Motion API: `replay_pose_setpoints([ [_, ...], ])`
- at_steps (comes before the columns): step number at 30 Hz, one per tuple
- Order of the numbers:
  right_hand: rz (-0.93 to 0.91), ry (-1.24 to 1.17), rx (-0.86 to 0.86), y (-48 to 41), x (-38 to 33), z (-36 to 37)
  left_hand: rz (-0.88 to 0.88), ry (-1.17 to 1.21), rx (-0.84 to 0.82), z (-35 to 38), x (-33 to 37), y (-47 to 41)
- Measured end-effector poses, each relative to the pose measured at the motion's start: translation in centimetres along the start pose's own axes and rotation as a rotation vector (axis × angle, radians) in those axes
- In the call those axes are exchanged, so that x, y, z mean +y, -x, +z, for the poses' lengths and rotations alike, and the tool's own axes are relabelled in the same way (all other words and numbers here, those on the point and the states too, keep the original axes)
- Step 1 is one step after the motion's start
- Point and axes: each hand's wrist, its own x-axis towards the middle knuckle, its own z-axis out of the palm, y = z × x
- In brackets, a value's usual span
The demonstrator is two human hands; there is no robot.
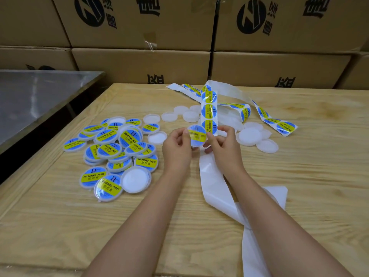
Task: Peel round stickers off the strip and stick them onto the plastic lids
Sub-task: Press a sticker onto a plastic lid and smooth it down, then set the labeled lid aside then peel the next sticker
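left hand (176, 145) and right hand (223, 144) pinch a lid (196, 135) over wooden table (79, 216), cartons (139, 62) behind

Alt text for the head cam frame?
A person's left hand and right hand hold a plastic lid bearing a blue-and-yellow sticker, over a wooden table, below the sticker strip. Labelled lids piled at left; bare lids at right.

1. I see a pale wood table (60, 226).
2. Left: stickered lids (117, 148) in an overlapping heap, a few upside down.
3. Centre-back and right: blank lids (249, 135), loosely clustered.
4. Back right: sticker strip (286, 126), looped and twisted.
5. Near right: bare backing (213, 186), trailing toward the near edge.
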Motion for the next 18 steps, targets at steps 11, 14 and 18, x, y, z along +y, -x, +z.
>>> replay_pose_setpoints([
  [11,0.061,0.109,-0.055,0.0,0.2,0.2,0.314,-0.97,0.082,-2.0,-0.6,-1.2],
  [14,0.064,0.13,-0.053,0.0,0.3,0.3,0.322,-1.165,0.049,-2.3,-0.8,-1.3],
  [18,0.071,0.138,-0.051,0.0,0.2,0.2,0.358,-1.418,0.004,-2.0,-1.2,-1.5],
])
